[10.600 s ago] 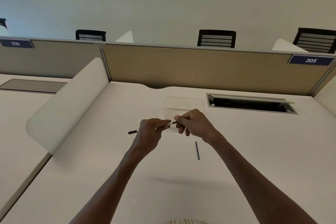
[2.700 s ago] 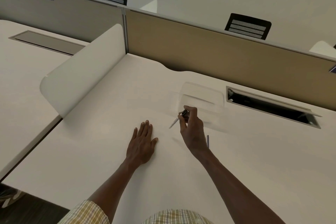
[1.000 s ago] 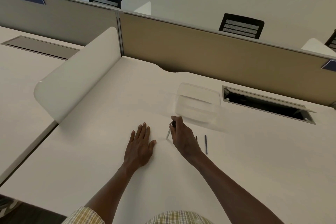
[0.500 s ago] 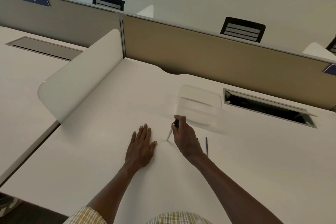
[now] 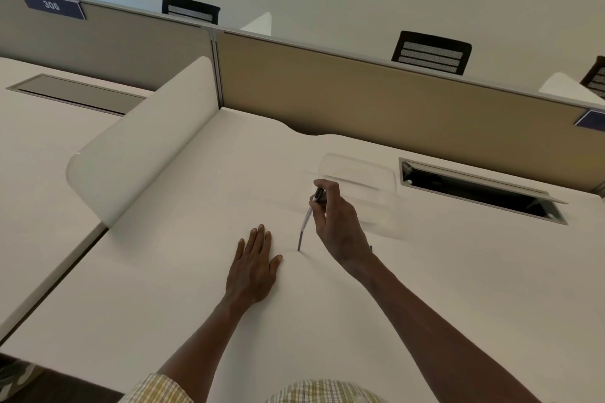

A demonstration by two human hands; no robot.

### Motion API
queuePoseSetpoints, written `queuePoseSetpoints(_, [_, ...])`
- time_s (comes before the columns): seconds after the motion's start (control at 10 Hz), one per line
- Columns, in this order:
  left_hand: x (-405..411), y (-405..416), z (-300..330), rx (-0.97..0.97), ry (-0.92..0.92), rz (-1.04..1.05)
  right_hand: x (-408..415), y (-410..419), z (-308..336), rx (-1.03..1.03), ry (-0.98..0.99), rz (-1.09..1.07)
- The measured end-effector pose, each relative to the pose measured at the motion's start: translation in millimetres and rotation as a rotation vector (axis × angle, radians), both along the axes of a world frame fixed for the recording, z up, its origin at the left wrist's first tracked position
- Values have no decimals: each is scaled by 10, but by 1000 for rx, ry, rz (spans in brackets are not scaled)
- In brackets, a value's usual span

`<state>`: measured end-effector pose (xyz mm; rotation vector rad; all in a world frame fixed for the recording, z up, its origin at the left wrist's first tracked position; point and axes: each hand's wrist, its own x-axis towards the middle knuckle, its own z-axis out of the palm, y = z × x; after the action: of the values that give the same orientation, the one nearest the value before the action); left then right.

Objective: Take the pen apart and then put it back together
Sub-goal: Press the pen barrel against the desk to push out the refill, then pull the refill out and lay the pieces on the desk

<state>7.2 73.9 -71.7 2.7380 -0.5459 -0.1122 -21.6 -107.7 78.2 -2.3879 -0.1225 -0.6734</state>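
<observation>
Right hand [image 5: 337, 222] pinches slim dark-capped clear plastic pen [image 5: 309, 217] near upright, tip on white desk [image 5: 458, 271]. Left hand [image 5: 253, 267] spread flat nearby. Pen likely light, stiff, slick; grip upper barrel.

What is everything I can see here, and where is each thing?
pen: one, dark and clear, held nearly upright, tip on the desk
clear tray: one, see-through, beyond the right hand
desk: one, off-white, under both hands
cable hatch: one, open, dark inside, far right of the desk
side divider: one, white, left edge of the desk
back panel: one, tan, behind the desk
number sign: one, dark blue, reads 306, top left
chairs: at least two, black, behind the panel
left hand: flat on the desk, empty
right hand: grip closed on the pen
</observation>
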Motion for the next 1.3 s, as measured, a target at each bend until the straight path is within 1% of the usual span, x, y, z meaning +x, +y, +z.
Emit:
queuePoseSetpoints(0.3, [2,7,4,-16,10,-3,23,-23,196,34,-72,10])
queuePoseSetpoints(0.4, [2,5,15,-21,25,0,6,-58,191,49,-68,-4])
queuePoseSetpoints(0.5, [23,2,46,-14,66,-4,7,-98,174,63,-53,-11])
queuePoseSetpoints(0.6, [100,-1,137,-27,168,2,15,-135,164,93,-34,-13])
queuePoseSetpoints(0.7, [170,-33,321,-180,297,75,25,-162,136,120,-30,-20])
queuePoseSetpoints(0.8, [187,-71,571,-433,299,181,61,-176,95,166,14,-27])
queuePoseSetpoints(0.9, [163,-128,841,-657,290,216,89,-160,45,198,60,-33])
queuePoseSetpoints(1.0, [101,-216,1116,-833,383,187,120,-132,6,231,91,-29])
queuePoseSetpoints(1.2, [10,-354,1310,-916,377,94,153,-73,-35,258,104,-8])
queuePoseSetpoints(1.3, [7,-388,1304,-957,367,119,170,-58,-30,271,99,2])
